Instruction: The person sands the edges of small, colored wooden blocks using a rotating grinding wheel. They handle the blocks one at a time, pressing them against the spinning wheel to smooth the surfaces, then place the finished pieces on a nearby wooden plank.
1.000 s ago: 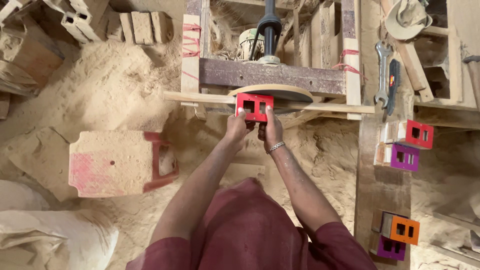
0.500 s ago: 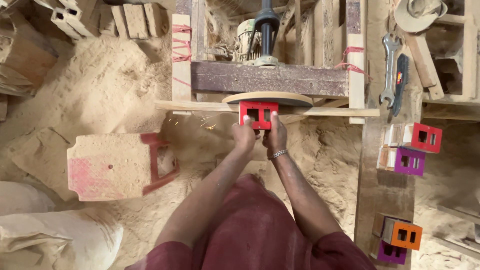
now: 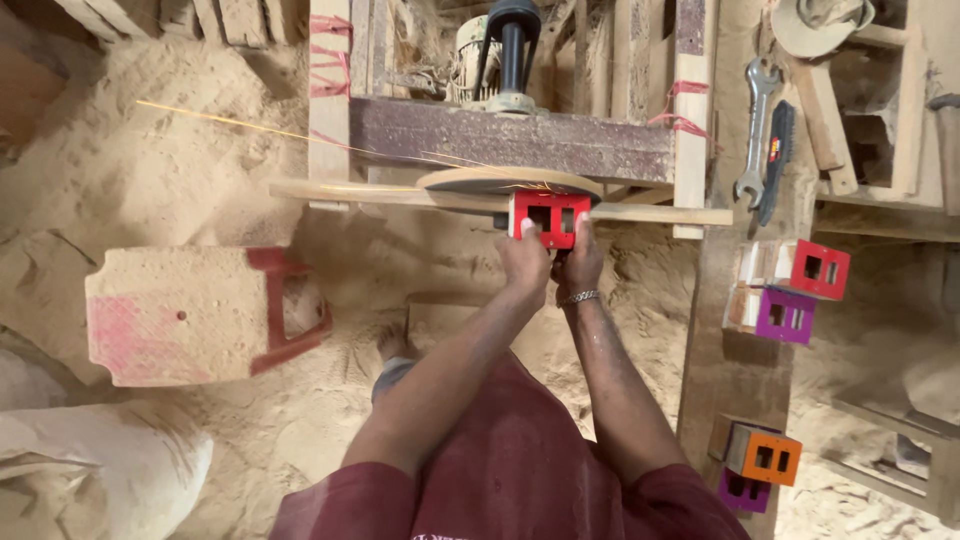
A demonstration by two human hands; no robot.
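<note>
Sawdust-covered workshop floor, sanding disc (image 3: 505, 181) ahead.
Left hand (image 3: 524, 262) and right hand (image 3: 582, 258), fingers closed, press red block (image 3: 548, 217) with two square holes against disc edge; open sawdust left, bench (image 3: 735, 370) close right.

Both hands, the left hand (image 3: 525, 262) and the right hand (image 3: 582, 262), meet side by side on the near face of a small block (image 3: 549, 218) with 2 openings. The block sits against the near edge of a flat disc (image 3: 505, 181), which lies on a long plank (image 3: 400, 194). Beyond the disc stands a motor (image 3: 500, 55) on a beam (image 3: 510, 140). Left of the arms a stool (image 3: 185, 315) sits in sawdust. On the right, a board (image 3: 735, 370) carries 4 more blocks: 2 (image 3: 790, 290) far, 2 (image 3: 755, 462) near. A wrench (image 3: 757, 130) hangs beyond them.
</note>
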